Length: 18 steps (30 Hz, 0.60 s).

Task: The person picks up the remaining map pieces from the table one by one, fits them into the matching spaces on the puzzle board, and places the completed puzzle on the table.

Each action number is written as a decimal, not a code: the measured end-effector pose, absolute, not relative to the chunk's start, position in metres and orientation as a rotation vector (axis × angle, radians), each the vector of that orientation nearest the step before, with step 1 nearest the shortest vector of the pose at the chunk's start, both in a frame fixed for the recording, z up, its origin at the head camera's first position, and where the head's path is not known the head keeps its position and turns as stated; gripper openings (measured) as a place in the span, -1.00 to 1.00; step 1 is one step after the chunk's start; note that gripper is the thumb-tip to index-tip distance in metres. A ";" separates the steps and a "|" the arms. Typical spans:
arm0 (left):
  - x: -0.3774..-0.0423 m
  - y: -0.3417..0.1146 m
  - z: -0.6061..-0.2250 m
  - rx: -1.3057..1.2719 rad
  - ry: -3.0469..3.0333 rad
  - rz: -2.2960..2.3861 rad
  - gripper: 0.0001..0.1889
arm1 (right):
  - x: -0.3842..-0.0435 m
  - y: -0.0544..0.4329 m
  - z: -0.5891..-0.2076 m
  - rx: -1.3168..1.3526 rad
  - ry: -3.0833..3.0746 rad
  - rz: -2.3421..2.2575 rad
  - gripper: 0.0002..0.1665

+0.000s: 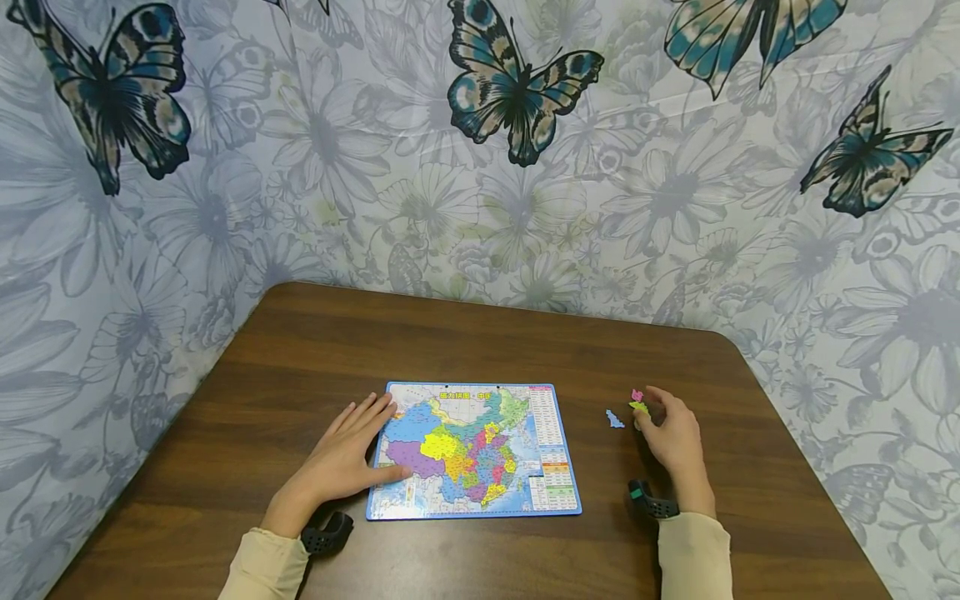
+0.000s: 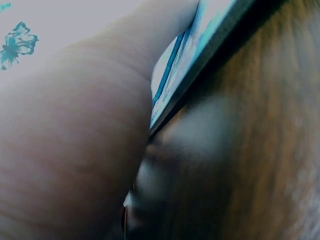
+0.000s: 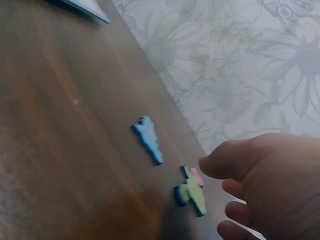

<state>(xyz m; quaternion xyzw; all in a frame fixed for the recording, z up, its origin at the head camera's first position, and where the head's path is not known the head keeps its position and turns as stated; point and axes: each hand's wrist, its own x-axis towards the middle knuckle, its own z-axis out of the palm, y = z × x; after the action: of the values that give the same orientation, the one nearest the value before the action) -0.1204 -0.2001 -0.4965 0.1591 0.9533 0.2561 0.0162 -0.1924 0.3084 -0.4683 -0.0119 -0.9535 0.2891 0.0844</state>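
A map puzzle board [image 1: 468, 510] with a blue rim lies flat on the table, its map made of many coloured pieces. My left hand [image 1: 337, 458] rests at its left edge, fingers spread and thumb over the lower left part. In the left wrist view that hand [image 2: 75, 130] hides much of the board [image 2: 185, 65]. To the right, my right hand [image 1: 675, 437] hovers beside loose puzzle pieces, thumb and fingers apart. A yellow-green piece [image 3: 192, 194] is nearest the thumb, with a pink piece [image 1: 637, 395] just behind. A blue piece [image 3: 148, 140] lies to the left.
The brown wooden table [image 1: 480, 562] has rounded far corners. Behind it hangs a pale floral cloth [image 1: 420, 200] with large butterflies. Each wrist wears a black band [image 1: 327, 534].
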 end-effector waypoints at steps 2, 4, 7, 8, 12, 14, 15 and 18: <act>-0.120 -0.200 -0.497 0.495 2.965 0.797 0.12 | -0.193 0.307 -0.470 -0.052 -2.826 0.876 -0.41; -0.120 -0.200 -0.497 0.495 2.963 0.797 0.12 | -0.193 0.307 -0.472 -0.059 -2.819 0.882 -0.41; -0.120 -0.200 -0.497 0.497 2.965 0.795 0.13 | -0.193 0.306 -0.476 -0.064 -2.820 0.880 -0.42; -0.121 -0.200 -0.497 0.497 2.965 0.794 0.13 | -0.193 0.306 -0.478 -0.063 -2.816 0.885 -0.42; -0.121 -0.200 -0.496 0.500 2.963 0.794 0.13 | -0.196 0.305 -0.485 -0.065 -2.789 0.889 -0.42; -0.121 -0.199 -0.496 0.499 2.961 0.796 0.13 | -0.197 0.304 -0.488 -0.064 -2.784 0.883 -0.41; -0.121 -0.200 -0.496 0.499 2.962 0.798 0.12 | -0.198 0.304 -0.489 -0.065 -2.783 0.877 -0.42; -0.121 -0.200 -0.495 0.499 2.962 0.803 0.12 | -0.198 0.303 -0.491 -0.053 -2.782 0.862 -0.42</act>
<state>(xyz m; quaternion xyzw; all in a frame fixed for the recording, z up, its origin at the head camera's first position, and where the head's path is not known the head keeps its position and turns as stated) -0.1205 -0.1995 -0.4954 0.1604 0.9526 0.2582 0.0162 -0.1982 0.3033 -0.4908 -0.0182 -0.9488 0.2939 0.1140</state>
